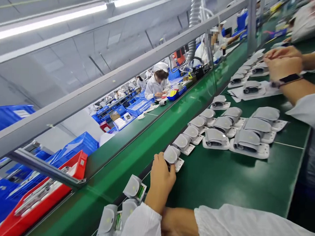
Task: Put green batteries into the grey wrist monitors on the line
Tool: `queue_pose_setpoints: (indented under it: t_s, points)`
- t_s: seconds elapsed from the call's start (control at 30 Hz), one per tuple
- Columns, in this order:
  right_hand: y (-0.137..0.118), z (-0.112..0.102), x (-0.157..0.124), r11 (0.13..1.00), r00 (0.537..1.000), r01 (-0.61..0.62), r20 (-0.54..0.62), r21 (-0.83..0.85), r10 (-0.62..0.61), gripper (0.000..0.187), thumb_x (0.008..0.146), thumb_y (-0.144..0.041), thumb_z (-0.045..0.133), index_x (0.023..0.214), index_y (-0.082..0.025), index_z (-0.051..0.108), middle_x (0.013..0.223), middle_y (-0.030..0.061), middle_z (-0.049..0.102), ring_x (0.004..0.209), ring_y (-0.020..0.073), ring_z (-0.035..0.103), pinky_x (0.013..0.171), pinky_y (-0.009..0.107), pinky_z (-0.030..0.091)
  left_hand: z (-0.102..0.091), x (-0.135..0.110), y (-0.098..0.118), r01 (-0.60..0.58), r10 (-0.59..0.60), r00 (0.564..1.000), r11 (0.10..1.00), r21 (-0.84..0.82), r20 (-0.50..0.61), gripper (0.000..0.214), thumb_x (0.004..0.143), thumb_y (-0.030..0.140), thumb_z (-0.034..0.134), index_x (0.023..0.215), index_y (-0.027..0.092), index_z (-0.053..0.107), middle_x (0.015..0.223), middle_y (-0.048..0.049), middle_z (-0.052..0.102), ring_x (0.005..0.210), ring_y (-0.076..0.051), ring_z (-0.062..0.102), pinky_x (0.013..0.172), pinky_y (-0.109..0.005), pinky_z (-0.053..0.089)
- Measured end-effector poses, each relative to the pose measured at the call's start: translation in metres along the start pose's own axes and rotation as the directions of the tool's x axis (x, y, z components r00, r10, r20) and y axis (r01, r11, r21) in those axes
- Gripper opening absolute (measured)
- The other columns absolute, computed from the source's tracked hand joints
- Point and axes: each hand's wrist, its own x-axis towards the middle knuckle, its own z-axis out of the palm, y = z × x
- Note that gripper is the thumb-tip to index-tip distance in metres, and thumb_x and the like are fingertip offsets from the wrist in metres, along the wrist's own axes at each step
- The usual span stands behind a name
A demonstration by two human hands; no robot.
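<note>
My left hand (161,178) reaches forward over the green conveyor belt (217,181), its fingers curled round the nearest grey plastic unit (171,155), the end of a diagonal row of such units (199,122). My right hand (171,226) lies low at the bottom edge, tucked against my left wrist. Its fingers are hidden behind my white left sleeve (141,226). Three more grey units (134,188) lie just left of my left forearm, one showing green parts inside.
Larger grey housings on white bases (248,140) lie in a cluster mid-belt. A co-worker's hands (283,61), one wrist wearing a watch, work over more housings at top right. A metal rail (95,93) runs along the belt's left side. Blue and red bins (50,186) lie beyond it.
</note>
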Motion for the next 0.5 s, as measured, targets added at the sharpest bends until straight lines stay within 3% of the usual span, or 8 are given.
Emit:
queue_pose_setpoints:
  t_s: [0.13,0.23,0.37,0.5]
  points:
    - [-0.020,-0.020,0.000,0.982,0.965,0.078,-0.261,0.171,-0.031,0.030,0.090,-0.044,0.054,0.071,-0.020,0.049,0.052,-0.0061,0.041,0.039,0.0065,0.030,0.038,0.015,0.021,-0.041,-0.046,-0.026,-0.118,0.091,0.965,0.988,-0.097,-0.246,0.047,0.092,0.016,0.056,0.138,0.018,0.045,0.123,-0.0152,0.056,0.112,-0.031,0.062,0.094,-0.045,0.052]
    - [-0.046,-0.033,-0.001,0.966,0.938,0.180,-0.327,0.187,-0.112,0.021,0.086,-0.034,0.051,0.072,-0.019,0.048,0.058,-0.0055,0.041,0.041,0.0053,0.027,0.038,0.015,0.011,-0.060,-0.083,-0.061,-0.065,0.028,0.937,0.993,-0.095,-0.348,0.052,0.088,0.019,0.062,0.136,0.019,0.046,0.122,-0.0134,0.056,0.110,-0.030,0.061,0.092,-0.043,0.053]
    - [-0.059,-0.034,-0.004,0.941,0.883,0.327,-0.382,0.086,-0.271,0.016,0.079,-0.031,0.059,0.075,-0.016,0.056,0.063,-0.0061,0.040,0.046,0.0042,0.027,0.039,0.016,0.011,-0.056,-0.121,-0.112,0.106,-0.159,0.892,0.983,-0.146,-0.423,0.041,0.089,0.033,0.066,0.125,0.019,0.051,0.114,-0.0109,0.056,0.101,-0.029,0.062,0.083,-0.043,0.053]
    - [-0.052,-0.027,-0.010,0.891,0.806,0.422,-0.382,-0.166,-0.453,0.025,0.070,-0.037,0.074,0.077,-0.015,0.065,0.057,-0.0085,0.035,0.048,0.0037,0.023,0.041,0.016,0.013,-0.038,-0.136,-0.126,0.191,-0.330,0.845,0.921,-0.339,-0.421,0.041,0.090,0.038,0.065,0.124,0.020,0.050,0.114,-0.0096,0.059,0.100,-0.028,0.063,0.086,-0.044,0.052]
